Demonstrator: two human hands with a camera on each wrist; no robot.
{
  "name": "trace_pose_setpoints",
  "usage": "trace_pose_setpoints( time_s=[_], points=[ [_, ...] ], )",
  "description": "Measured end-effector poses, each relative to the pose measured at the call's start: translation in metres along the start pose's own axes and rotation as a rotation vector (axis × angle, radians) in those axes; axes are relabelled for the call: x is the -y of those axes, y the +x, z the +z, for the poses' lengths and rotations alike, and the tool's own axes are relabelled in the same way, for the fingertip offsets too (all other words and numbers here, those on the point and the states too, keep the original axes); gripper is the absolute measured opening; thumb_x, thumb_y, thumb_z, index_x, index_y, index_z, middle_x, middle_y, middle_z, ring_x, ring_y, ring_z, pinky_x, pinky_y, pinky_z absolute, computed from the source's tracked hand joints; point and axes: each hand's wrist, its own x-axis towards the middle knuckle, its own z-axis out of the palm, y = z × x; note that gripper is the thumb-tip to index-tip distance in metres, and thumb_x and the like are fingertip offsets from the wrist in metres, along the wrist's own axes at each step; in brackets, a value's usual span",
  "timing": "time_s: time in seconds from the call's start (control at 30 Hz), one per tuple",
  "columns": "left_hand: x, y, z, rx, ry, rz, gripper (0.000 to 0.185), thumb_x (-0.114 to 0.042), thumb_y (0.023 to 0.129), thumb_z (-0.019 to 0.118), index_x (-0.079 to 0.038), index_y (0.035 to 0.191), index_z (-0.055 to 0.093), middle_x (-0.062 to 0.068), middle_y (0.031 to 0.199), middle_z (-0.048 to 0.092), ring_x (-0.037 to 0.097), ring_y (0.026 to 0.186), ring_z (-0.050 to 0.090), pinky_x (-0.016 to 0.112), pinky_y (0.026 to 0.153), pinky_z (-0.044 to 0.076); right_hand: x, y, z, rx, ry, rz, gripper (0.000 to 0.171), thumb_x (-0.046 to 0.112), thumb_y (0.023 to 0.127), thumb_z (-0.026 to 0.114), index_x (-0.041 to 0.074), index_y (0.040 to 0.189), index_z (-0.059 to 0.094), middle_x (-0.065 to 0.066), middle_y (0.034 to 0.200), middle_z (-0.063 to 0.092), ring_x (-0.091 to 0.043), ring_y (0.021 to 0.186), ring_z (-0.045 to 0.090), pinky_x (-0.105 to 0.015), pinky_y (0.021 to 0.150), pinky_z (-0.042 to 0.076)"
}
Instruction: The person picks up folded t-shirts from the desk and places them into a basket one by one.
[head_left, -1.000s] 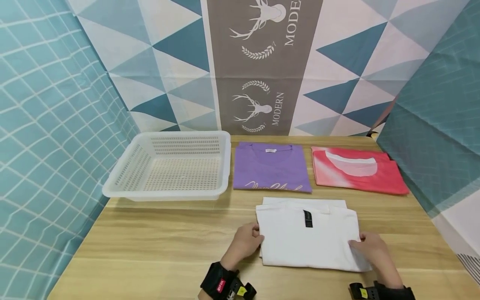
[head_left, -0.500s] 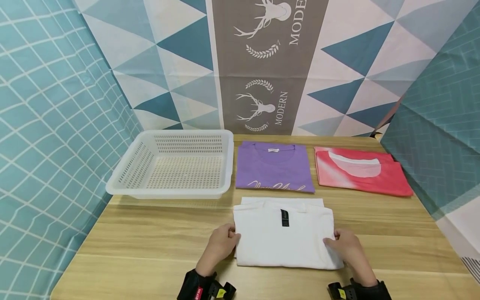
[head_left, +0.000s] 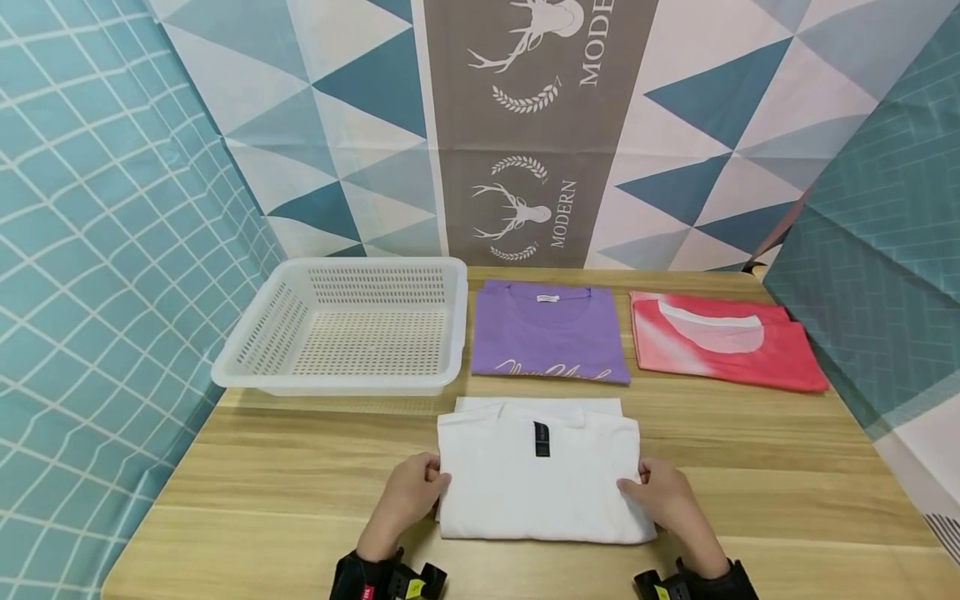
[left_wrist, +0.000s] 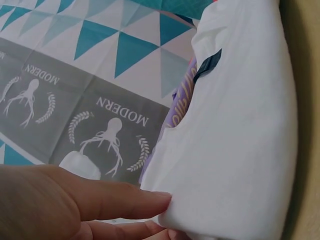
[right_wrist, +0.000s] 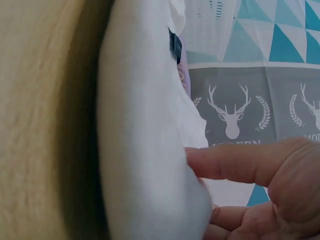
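Observation:
A folded white T-shirt (head_left: 540, 492) with a black neck label lies between both hands at the front of the table. My left hand (head_left: 408, 492) pinches its left edge, thumb on top and fingers underneath. On the opposite side my right hand (head_left: 663, 500) pinches the right edge the same way. In the left wrist view the left thumb (left_wrist: 125, 200) presses on the corner of the white cloth. The right wrist view shows the right thumb (right_wrist: 230, 162) on the cloth's edge, with a dark gap between shirt and table.
A white plastic basket (head_left: 450, 333) stands at the back left of the wooden table (head_left: 285, 483). Beside it lies a folded purple T-shirt (head_left: 551, 333), then a folded red and pink shirt (head_left: 780, 358) at the back right. Patterned cloth hangs behind and at both sides.
Both hands have moved left with the white T-shirt, from the right of the table to its middle front. The basket and the other shirts stay in place.

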Motion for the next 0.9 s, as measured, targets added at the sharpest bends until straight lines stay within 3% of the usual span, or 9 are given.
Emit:
trace_pose_setpoints(
  time_s=[0.2, 0.3, 0.47, 0.63, 0.73, 0.9],
  points=[
    [0.002, 0.001, -0.003, 0.004, 0.019, -0.022, 0.019, -0.004, 0.087, 0.061, 0.009, 0.101, 0.062, 0.003, 0.068, 0.055, 0.012, 0.062, 0.049, 0.025, 0.067, 0.043, 0.001, -0.001, 0.0, 0.02, 0.077, 0.013, 0.023, 0.009, 0.082, 0.068, 0.001, 0.074, 0.048, 0.001, 0.063, 0.033, -0.013, 0.061, 0.036, -0.023, 0.054, 0.03],
    [0.003, 0.002, -0.004, 0.0, 0.006, -0.034, 0.023, -0.004, 0.087, 0.061, 0.01, 0.105, 0.062, 0.005, 0.073, 0.06, 0.011, 0.063, 0.051, 0.024, 0.064, 0.044, -0.002, 0.001, -0.001, 0.049, 0.132, 0.036, 0.022, 0.01, 0.083, 0.068, -0.004, 0.083, 0.051, -0.001, 0.065, 0.037, -0.014, 0.064, 0.038, -0.023, 0.055, 0.033],
    [0.002, 0.007, -0.004, -0.036, -0.043, -0.045, 0.026, -0.006, 0.087, 0.059, 0.01, 0.106, 0.063, 0.009, 0.081, 0.064, 0.011, 0.067, 0.053, 0.021, 0.059, 0.042, -0.01, 0.005, -0.007, 0.105, 0.154, 0.093, 0.039, 0.016, 0.086, 0.068, -0.011, 0.108, 0.05, -0.006, 0.074, 0.05, -0.016, 0.067, 0.044, -0.025, 0.057, 0.037],
    [0.0, 0.013, -0.004, -0.066, -0.05, -0.061, 0.032, -0.007, 0.087, 0.058, 0.013, 0.112, 0.061, 0.012, 0.087, 0.065, 0.013, 0.073, 0.056, 0.021, 0.062, 0.044, -0.012, 0.011, -0.012, 0.133, 0.183, 0.112, 0.053, 0.021, 0.088, 0.066, -0.016, 0.121, 0.049, -0.011, 0.08, 0.06, -0.016, 0.071, 0.054, -0.027, 0.061, 0.046],
    [-0.002, 0.018, -0.004, -0.074, -0.078, -0.082, 0.03, -0.004, 0.086, 0.055, 0.012, 0.111, 0.062, 0.01, 0.083, 0.062, 0.012, 0.068, 0.053, 0.02, 0.056, 0.041, -0.01, 0.016, -0.015, 0.146, 0.209, 0.113, 0.055, 0.023, 0.09, 0.064, -0.016, 0.126, 0.049, -0.013, 0.086, 0.064, -0.015, 0.076, 0.058, -0.028, 0.065, 0.05],
    [-0.003, 0.025, -0.002, -0.067, -0.148, -0.092, 0.014, -0.001, 0.085, 0.052, 0.007, 0.093, 0.06, 0.0, 0.071, 0.048, 0.009, 0.057, 0.042, 0.018, 0.049, 0.032, -0.008, 0.023, -0.018, 0.142, 0.218, 0.103, 0.05, 0.023, 0.093, 0.06, -0.015, 0.124, 0.053, -0.015, 0.092, 0.066, -0.014, 0.077, 0.06, -0.029, 0.066, 0.053]
  ],
)
